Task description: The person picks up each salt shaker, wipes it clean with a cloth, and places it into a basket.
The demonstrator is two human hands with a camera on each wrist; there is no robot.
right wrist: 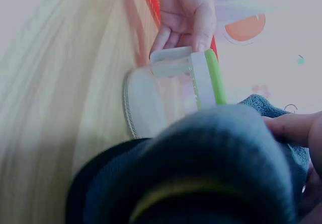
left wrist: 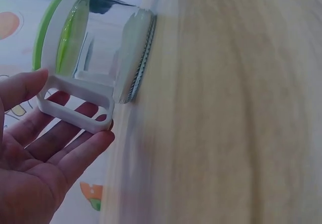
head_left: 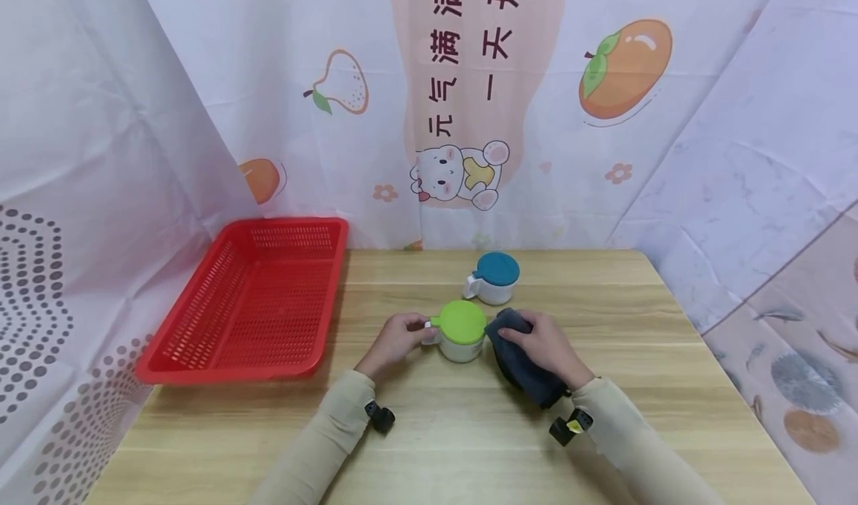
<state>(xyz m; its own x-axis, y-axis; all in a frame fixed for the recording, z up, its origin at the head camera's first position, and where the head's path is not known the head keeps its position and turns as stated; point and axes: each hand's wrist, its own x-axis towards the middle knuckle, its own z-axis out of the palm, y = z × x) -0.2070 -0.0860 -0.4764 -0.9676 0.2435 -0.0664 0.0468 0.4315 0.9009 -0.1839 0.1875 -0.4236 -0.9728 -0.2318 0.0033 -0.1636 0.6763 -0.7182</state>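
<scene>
A clear seasoning jar with a green lid [head_left: 462,322] and a white handle [left wrist: 75,110] stands on the table. My left hand [head_left: 399,339] holds it by that handle, thumb at the upper end by the lid and fingertips behind and under the grip. In my right hand [head_left: 546,347] is a dark blue-grey cloth [head_left: 526,360], pinched between thumb and fingers, its upper end right at the jar's right side. The bunched cloth [right wrist: 216,158] covers part of the jar in the right wrist view. Just behind stands a similar jar with a blue lid [head_left: 498,268].
A red plastic basket [head_left: 328,296] with slotted walls sits at the table's left. The wooden table [head_left: 429,445] ends at the back against a printed curtain [head_left: 362,162], and more sheeting hangs at both sides.
</scene>
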